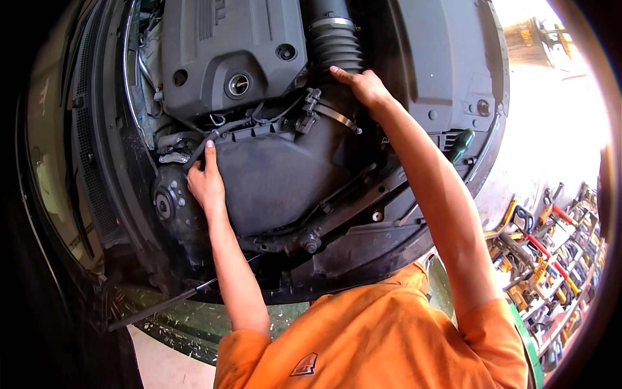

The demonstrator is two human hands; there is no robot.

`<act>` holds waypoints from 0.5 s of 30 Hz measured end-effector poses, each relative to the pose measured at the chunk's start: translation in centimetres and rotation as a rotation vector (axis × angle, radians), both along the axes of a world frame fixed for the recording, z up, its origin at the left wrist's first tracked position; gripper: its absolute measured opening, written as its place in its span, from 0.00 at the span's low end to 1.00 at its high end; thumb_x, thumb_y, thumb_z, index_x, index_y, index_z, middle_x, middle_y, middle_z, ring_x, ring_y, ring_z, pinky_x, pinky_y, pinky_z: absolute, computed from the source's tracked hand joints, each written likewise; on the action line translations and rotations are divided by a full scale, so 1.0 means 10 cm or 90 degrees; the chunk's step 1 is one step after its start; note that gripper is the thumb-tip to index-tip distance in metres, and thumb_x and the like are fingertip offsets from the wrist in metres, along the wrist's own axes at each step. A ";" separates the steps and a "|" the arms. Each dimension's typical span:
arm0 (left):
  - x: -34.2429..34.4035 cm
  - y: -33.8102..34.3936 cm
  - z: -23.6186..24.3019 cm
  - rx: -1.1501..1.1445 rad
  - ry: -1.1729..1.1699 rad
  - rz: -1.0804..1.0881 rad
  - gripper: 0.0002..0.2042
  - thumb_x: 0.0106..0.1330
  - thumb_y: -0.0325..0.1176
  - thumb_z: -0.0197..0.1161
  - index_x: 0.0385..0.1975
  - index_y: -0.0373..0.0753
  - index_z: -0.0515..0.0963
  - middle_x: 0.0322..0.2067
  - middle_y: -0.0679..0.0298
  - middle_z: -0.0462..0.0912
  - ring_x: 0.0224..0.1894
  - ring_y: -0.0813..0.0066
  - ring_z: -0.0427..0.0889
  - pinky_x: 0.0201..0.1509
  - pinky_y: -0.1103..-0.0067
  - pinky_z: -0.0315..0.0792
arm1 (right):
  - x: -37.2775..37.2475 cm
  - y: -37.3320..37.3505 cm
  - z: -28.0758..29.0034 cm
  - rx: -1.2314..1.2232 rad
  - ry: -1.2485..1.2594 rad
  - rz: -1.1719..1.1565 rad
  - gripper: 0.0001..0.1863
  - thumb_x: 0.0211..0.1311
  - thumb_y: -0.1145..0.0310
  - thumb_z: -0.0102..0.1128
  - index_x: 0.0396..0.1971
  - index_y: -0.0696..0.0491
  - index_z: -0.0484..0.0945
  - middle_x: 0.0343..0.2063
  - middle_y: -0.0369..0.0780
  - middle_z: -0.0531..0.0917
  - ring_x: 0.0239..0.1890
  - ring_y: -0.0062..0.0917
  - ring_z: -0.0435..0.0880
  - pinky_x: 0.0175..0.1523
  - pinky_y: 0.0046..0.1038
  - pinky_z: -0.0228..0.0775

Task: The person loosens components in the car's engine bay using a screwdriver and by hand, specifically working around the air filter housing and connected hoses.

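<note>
In the open engine bay, a black air filter box lies nearest to me. My left hand grips its left edge, thumb on top beside a black hose; the other fingers are partly hidden. At the far right my right hand holds the ribbed air intake hose, its thumb across the ribs and the other fingers out of sight behind it. One metal hose clamp circles the tube closer to the box, another clamp sits farther up. A dark sensor plug is beside the tube.
The engine cover fills the far left, with a round cap in it. A strut mount is beside my left wrist. A green screwdriver handle rests at the bay's right edge. Several hand tools lie at the right.
</note>
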State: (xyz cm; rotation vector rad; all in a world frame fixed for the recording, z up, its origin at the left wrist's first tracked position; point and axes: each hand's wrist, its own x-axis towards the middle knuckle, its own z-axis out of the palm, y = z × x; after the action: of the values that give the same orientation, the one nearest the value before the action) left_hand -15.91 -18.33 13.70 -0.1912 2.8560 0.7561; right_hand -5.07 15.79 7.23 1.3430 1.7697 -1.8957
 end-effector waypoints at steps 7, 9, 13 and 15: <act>0.25 -0.08 0.09 -0.083 0.050 -0.020 0.29 0.69 0.57 0.57 0.41 0.30 0.84 0.40 0.45 0.86 0.43 0.44 0.84 0.52 0.59 0.74 | -0.09 0.08 -0.01 0.036 0.002 -0.007 0.43 0.45 0.41 0.77 0.49 0.66 0.80 0.47 0.50 0.84 0.51 0.35 0.83 0.57 0.33 0.72; 0.32 0.01 0.27 -0.166 0.097 -0.052 0.21 0.67 0.49 0.62 0.38 0.32 0.85 0.38 0.51 0.87 0.40 0.48 0.85 0.47 0.61 0.76 | -0.14 0.12 -0.03 0.083 -0.016 0.003 0.43 0.42 0.42 0.80 0.47 0.66 0.80 0.48 0.50 0.84 0.51 0.35 0.83 0.58 0.33 0.72; 0.42 0.36 0.40 -0.071 0.370 -0.262 0.10 0.61 0.33 0.71 0.35 0.34 0.85 0.34 0.57 0.86 0.34 0.63 0.85 0.40 0.74 0.78 | -0.21 0.04 -0.15 0.171 0.002 -0.049 0.63 0.33 0.40 0.84 0.60 0.70 0.61 0.52 0.55 0.80 0.54 0.39 0.82 0.61 0.32 0.72; 0.44 0.92 0.49 0.097 0.210 -0.399 0.13 0.61 0.35 0.71 0.40 0.32 0.84 0.40 0.52 0.86 0.43 0.57 0.85 0.51 0.72 0.77 | -0.18 0.00 -0.14 0.185 -0.007 -0.047 0.70 0.30 0.38 0.84 0.63 0.69 0.51 0.52 0.56 0.79 0.55 0.41 0.81 0.62 0.32 0.72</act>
State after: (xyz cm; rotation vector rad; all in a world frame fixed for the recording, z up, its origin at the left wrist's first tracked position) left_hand -11.48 -9.11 18.56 0.8789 2.8488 0.9108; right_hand -6.88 15.82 5.87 1.5288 2.0794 -1.7102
